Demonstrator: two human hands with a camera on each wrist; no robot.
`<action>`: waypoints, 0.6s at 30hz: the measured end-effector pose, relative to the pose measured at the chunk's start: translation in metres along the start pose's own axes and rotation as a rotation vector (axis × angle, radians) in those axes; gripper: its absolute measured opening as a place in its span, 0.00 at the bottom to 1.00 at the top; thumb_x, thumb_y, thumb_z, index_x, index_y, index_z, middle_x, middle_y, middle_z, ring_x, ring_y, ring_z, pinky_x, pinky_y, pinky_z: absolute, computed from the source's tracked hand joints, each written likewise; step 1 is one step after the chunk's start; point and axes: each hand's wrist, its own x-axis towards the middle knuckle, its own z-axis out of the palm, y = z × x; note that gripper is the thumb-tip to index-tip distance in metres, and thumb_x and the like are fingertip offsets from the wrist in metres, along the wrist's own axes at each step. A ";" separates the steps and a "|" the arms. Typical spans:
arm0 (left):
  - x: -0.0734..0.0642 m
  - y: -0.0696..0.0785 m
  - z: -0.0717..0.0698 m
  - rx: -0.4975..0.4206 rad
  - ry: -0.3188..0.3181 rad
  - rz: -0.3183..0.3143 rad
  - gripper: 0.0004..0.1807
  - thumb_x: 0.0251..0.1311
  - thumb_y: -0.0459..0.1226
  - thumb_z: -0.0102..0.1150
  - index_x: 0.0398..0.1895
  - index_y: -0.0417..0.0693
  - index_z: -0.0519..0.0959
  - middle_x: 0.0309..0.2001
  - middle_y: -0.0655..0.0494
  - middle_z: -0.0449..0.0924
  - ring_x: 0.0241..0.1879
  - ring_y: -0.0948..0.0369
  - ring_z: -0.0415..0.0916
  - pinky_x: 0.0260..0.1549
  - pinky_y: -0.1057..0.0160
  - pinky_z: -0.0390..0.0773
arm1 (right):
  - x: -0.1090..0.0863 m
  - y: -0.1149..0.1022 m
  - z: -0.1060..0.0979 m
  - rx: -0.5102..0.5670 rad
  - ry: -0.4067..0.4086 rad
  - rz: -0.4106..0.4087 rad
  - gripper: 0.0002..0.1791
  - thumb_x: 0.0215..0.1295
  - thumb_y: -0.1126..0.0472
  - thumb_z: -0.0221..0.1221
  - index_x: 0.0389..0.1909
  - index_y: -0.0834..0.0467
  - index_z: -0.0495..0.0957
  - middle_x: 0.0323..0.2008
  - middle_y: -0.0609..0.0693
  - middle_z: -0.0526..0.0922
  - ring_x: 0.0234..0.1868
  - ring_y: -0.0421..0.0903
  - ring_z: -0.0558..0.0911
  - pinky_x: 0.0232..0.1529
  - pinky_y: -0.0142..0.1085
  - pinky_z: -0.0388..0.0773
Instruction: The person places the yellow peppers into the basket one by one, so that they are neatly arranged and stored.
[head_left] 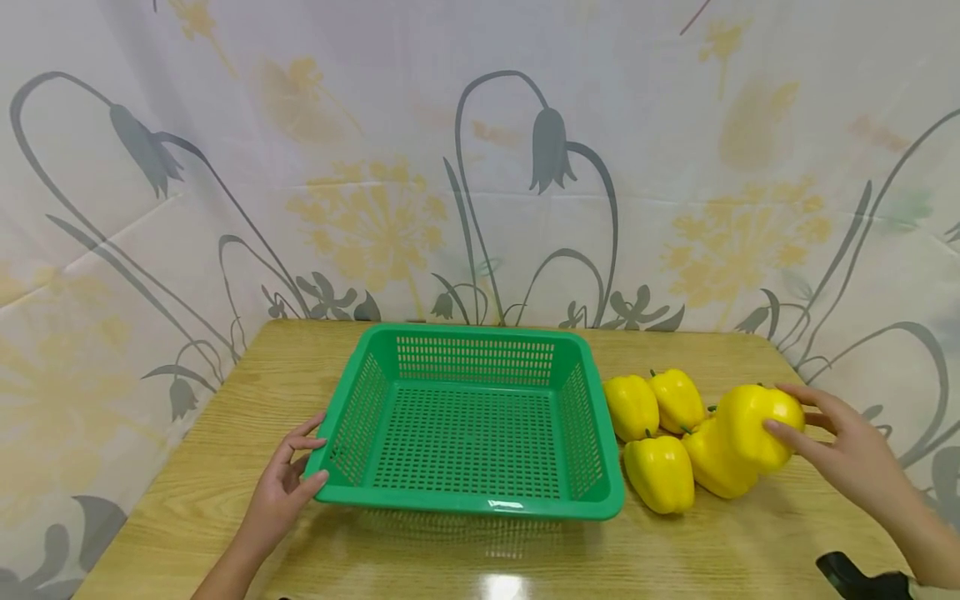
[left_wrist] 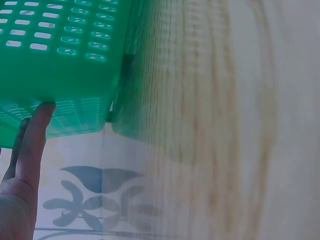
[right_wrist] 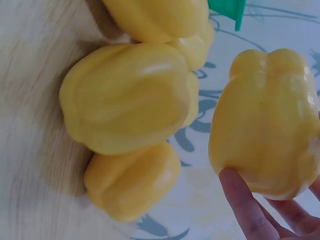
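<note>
My right hand (head_left: 851, 446) holds a yellow bell pepper (head_left: 757, 427) between thumb and fingers, raised above the table. In the right wrist view the held bell pepper (right_wrist: 265, 125) stands apart from the others, with fingers around its lower end. Several more yellow bell peppers (head_left: 660, 473) lie bunched on the table beside a green plastic basket (head_left: 465, 502). At the basket's left front corner, my left hand (head_left: 281, 483) touches the rim with thumb and fingertips. The left wrist view shows extended fingers (left_wrist: 35, 140) against the basket's perforated outer wall (left_wrist: 60, 80).
The basket stands in the middle of a wood-grain table (head_left: 202, 500), its perforated floor bare. Behind the table hangs a floral-printed cloth (head_left: 420, 150). A black strap-like object (head_left: 858, 577) shows near the right wrist.
</note>
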 end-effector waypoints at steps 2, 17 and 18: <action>0.000 0.000 0.000 -0.002 0.000 -0.005 0.17 0.55 0.17 0.44 0.49 0.27 0.63 0.67 0.49 0.55 0.64 0.63 0.53 0.54 0.73 0.55 | 0.002 -0.003 0.001 0.009 0.004 -0.008 0.33 0.65 0.56 0.57 0.64 0.71 0.59 0.57 0.76 0.61 0.47 0.76 0.66 0.28 0.53 0.77; -0.001 -0.001 -0.001 0.015 -0.007 -0.006 0.16 0.56 0.17 0.44 0.49 0.26 0.63 0.67 0.44 0.54 0.64 0.63 0.53 0.54 0.73 0.56 | 0.021 -0.027 0.008 0.066 0.000 -0.061 0.32 0.65 0.57 0.57 0.65 0.66 0.60 0.59 0.71 0.63 0.50 0.71 0.68 0.26 0.31 0.74; -0.001 -0.001 -0.001 0.016 -0.008 -0.005 0.16 0.56 0.17 0.44 0.49 0.26 0.62 0.67 0.44 0.53 0.64 0.63 0.53 0.54 0.73 0.56 | 0.022 -0.029 0.009 0.080 -0.004 -0.070 0.32 0.65 0.57 0.57 0.65 0.66 0.59 0.59 0.71 0.62 0.50 0.71 0.68 0.27 0.31 0.74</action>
